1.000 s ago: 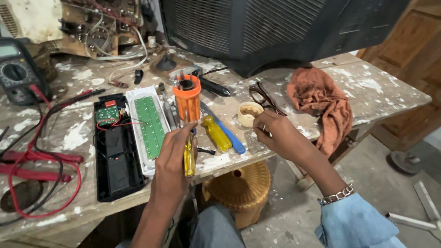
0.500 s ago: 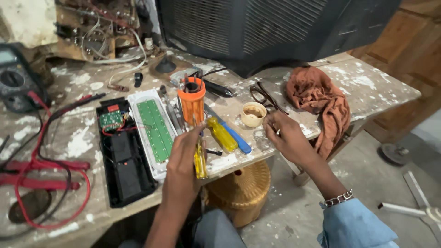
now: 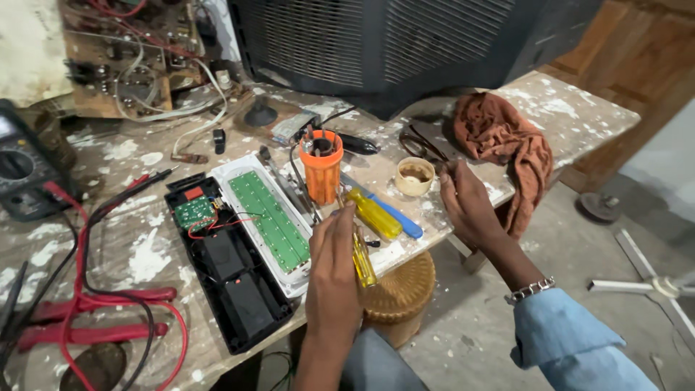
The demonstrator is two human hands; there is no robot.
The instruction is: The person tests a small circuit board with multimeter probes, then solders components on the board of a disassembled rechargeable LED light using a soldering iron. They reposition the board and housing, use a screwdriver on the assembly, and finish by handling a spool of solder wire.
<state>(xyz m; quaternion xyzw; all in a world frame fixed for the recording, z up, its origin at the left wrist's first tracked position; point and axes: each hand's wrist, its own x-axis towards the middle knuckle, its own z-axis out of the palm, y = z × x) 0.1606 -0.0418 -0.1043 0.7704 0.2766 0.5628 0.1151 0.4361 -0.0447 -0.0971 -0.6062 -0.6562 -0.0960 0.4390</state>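
My left hand (image 3: 333, 268) grips a yellow-handled screwdriver (image 3: 363, 262) upright at the table's near edge, beside a white panel with a green board (image 3: 271, 221). My right hand (image 3: 467, 206) hovers to the right with its fingertips pinched together close to a small cream cup (image 3: 415, 176); nothing shows between the fingers. An orange tool holder (image 3: 321, 168) stands behind the left hand. Another yellow screwdriver (image 3: 374, 214) and a blue one (image 3: 399, 220) lie between the hands.
An opened black casing (image 3: 235, 286) with a small green circuit board (image 3: 193, 213) lies left of the panel. A multimeter (image 3: 18, 174) and red probes (image 3: 94, 318) are at far left. A rust cloth (image 3: 507, 137), a dark television back (image 3: 405, 36) and a wicker basket (image 3: 399, 291) are nearby.
Both hands keep their hold and their place over the table. Only the view has shifted a little.
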